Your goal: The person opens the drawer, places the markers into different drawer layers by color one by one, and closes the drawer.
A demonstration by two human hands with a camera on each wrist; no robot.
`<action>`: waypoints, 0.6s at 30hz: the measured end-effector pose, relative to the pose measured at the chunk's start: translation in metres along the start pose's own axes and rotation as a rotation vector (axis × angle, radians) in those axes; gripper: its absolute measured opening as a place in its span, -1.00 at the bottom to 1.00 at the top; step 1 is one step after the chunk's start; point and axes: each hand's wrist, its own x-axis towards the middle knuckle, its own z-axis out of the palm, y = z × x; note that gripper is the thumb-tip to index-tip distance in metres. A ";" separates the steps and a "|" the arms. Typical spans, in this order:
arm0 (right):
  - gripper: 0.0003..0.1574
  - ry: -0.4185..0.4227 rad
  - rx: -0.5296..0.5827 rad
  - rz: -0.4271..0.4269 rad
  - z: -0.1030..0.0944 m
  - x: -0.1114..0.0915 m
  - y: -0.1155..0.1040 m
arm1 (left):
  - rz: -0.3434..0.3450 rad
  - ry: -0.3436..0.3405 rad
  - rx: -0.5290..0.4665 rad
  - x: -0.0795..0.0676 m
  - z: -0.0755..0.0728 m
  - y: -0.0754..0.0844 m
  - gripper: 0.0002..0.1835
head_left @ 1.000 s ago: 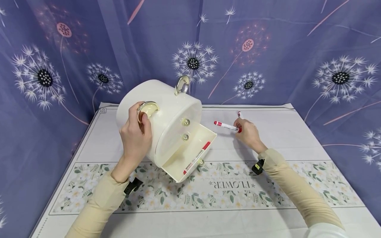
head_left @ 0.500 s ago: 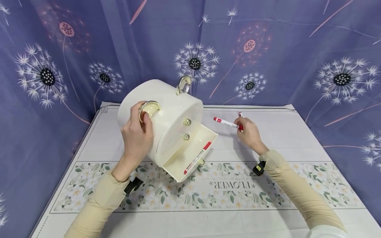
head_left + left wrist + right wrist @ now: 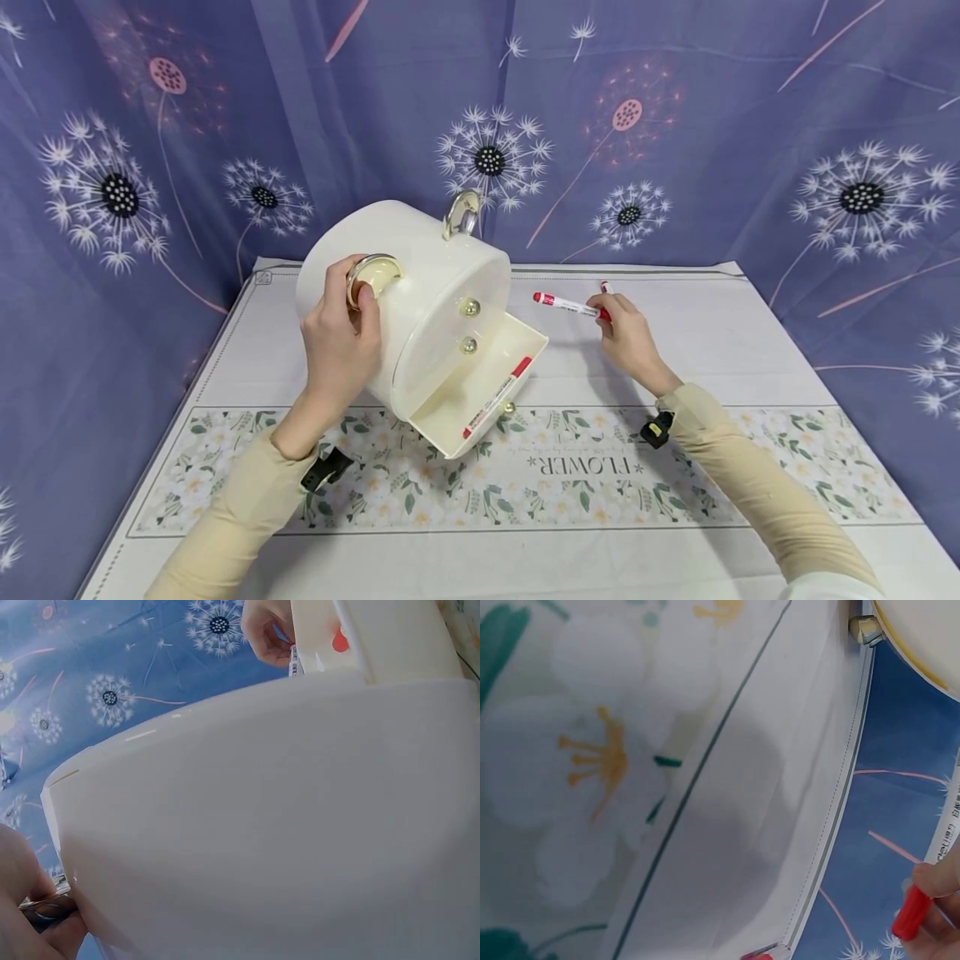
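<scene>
A white rounded drawer box stands tilted left of centre, with two shiny gold ear-shaped handles on its upper side. My left hand grips the nearer handle, thumb hooked into it. Its lowest drawer is pulled out, and a red-and-white marker lies inside. To the right of the box, my right hand pinches another marker near its red end, the marker pointing left toward the box. The right wrist view shows that red end between the fingers.
Beyond the right hand, a third marker lies on the white tablecloth, partly hidden by the fingers. Two upper drawers with round gold knobs are closed. A blue dandelion-print curtain hangs behind the table.
My right hand has moved slightly away from me with the marker, which has shifted a little toward the back. The left hand keeps its grip; the box and drawer stay put.
</scene>
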 end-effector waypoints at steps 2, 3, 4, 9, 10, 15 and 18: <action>-0.59 0.008 0.015 -0.029 0.000 0.000 0.001 | -0.006 -0.010 -0.006 0.000 -0.001 0.000 -0.68; -0.59 0.006 0.020 -0.045 0.000 -0.001 0.002 | -0.010 -0.011 -0.010 0.000 -0.001 0.001 -0.68; -0.58 0.000 0.023 -0.066 0.000 -0.001 0.003 | -0.011 -0.015 -0.008 0.000 -0.001 0.000 -0.68; -0.56 -0.034 0.055 -0.155 0.002 -0.003 0.006 | -0.010 -0.018 0.009 0.000 0.000 -0.001 -0.68; -0.57 -0.036 0.061 -0.169 0.003 -0.003 0.006 | -0.008 -0.019 0.014 0.000 0.000 0.000 -0.68; -0.56 -0.045 0.081 -0.202 0.005 -0.004 0.006 | -0.010 -0.016 0.021 -0.001 0.001 0.001 -0.68; -0.56 -0.053 0.093 -0.209 0.004 -0.003 0.004 | -0.008 -0.014 0.030 -0.002 0.001 0.001 -0.68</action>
